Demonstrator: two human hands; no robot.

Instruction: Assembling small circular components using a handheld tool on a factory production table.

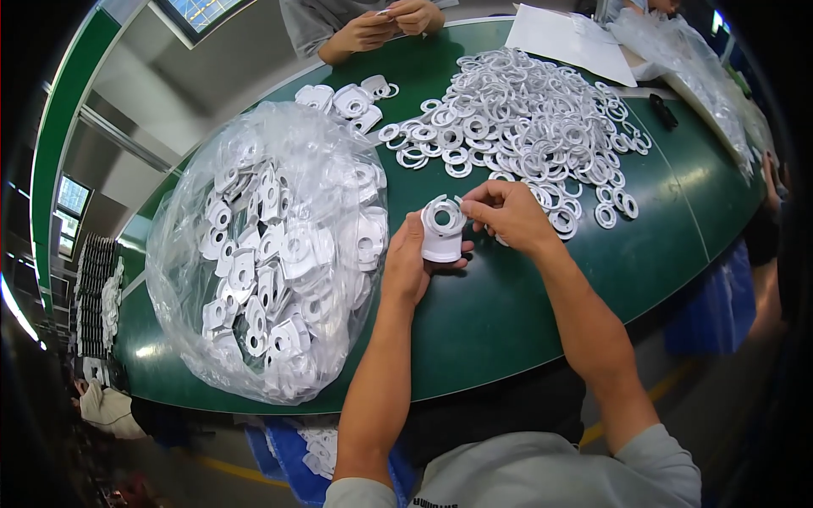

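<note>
My left hand (410,258) is closed round a white plastic housing (442,247) with a round hole, held upright above the green table. Over the hole sits a white plastic ring (429,217) with a gap at its top. The fingers of my right hand (506,212) pinch at the ring's right edge; the fingertips partly hide the contact. Left of my hands, a clear plastic bag (182,326) holds many similar white housings (243,273). A large heap of loose white rings (529,118) lies beyond my right hand.
The green table (500,326) curves toward me. A few housings (350,100) and rings lie at its far side, near a co-worker's hands (373,32). A white sheet (572,42), crumpled clear plastic (677,59) and a small black object (663,111) lie far right.
</note>
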